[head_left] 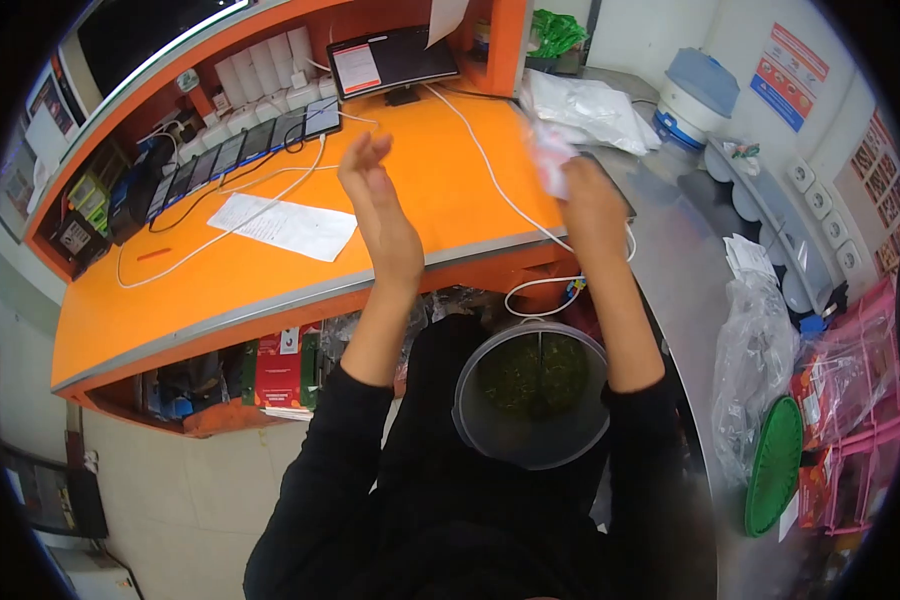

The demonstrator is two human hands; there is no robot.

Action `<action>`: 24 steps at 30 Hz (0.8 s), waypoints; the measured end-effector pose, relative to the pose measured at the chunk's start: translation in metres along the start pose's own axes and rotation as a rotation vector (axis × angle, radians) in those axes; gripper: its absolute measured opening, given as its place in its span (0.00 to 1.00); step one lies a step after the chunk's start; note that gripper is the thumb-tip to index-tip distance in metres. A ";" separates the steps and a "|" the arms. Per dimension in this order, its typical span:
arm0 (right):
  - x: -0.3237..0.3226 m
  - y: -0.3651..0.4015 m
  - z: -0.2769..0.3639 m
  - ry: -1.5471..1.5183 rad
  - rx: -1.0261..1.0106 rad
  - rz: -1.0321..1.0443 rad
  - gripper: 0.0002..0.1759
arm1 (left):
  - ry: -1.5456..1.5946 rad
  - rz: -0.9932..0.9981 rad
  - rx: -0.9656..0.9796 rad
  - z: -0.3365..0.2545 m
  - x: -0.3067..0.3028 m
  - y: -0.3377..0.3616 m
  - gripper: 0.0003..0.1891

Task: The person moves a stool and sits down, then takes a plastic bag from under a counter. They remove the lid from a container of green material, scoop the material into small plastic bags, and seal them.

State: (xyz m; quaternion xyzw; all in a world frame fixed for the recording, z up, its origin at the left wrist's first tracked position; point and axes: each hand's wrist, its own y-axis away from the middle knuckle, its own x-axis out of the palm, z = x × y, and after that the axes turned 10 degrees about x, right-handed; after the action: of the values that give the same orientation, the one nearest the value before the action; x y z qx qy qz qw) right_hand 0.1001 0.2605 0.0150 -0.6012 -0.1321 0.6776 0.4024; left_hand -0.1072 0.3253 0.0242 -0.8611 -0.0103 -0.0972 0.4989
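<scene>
My left hand (381, 215) is raised over the orange counter (440, 190), fingers stretched out and holding nothing. A white printed sheet (290, 227) lies on the counter beside it. My right hand (592, 205) is closed around a white piece with pinkish-red marks (551, 160), perhaps paper or a packet; motion blur hides its exact kind. Below my hands, between my legs, a clear plastic bucket (467, 395) holds a dark green chopped mass (530, 375). A dark handle-like stick stands in the green mass.
Tablets (240, 150) line the counter's back, with a monitor (390, 65) and white cables. On the grey metal surface (660, 240) to the right are plastic bags (755, 350), a green lid (775, 465) and pink baskets (865, 450). Red boxes (282, 370) fill the shelf below.
</scene>
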 end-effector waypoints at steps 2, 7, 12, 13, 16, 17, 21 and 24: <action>0.016 0.004 -0.005 0.154 -0.004 0.190 0.28 | 0.005 0.076 -0.008 -0.012 -0.006 0.020 0.27; -0.025 0.045 0.043 -0.353 -0.124 -0.012 0.37 | -0.081 0.126 0.134 -0.035 -0.049 0.081 0.32; 0.004 0.163 0.153 -1.823 0.390 1.193 0.43 | -0.190 0.150 0.287 -0.032 -0.078 0.159 0.38; 0.022 0.192 0.172 -1.600 0.084 1.092 0.43 | -0.166 0.177 0.262 -0.024 -0.087 0.179 0.38; -0.042 0.178 0.202 -1.952 -0.375 1.078 0.40 | 0.328 0.307 -0.363 -0.021 -0.139 0.224 0.40; -0.039 0.180 0.207 -1.580 -0.620 0.912 0.37 | 0.709 0.211 -0.752 -0.026 -0.162 0.229 0.40; 0.094 0.276 0.207 -0.959 -0.559 0.809 0.32 | 1.233 -0.149 -0.949 -0.039 -0.247 0.197 0.43; 0.087 0.272 0.188 -0.205 -0.477 0.951 0.30 | 0.678 -0.198 -0.727 -0.071 -0.253 0.138 0.40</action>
State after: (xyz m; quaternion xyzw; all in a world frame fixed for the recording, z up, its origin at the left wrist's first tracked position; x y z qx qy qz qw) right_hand -0.1741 0.2047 -0.1818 -0.6001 -0.0344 0.7914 -0.1113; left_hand -0.3510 0.2148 -0.1053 -0.8941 0.1050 -0.4153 0.1304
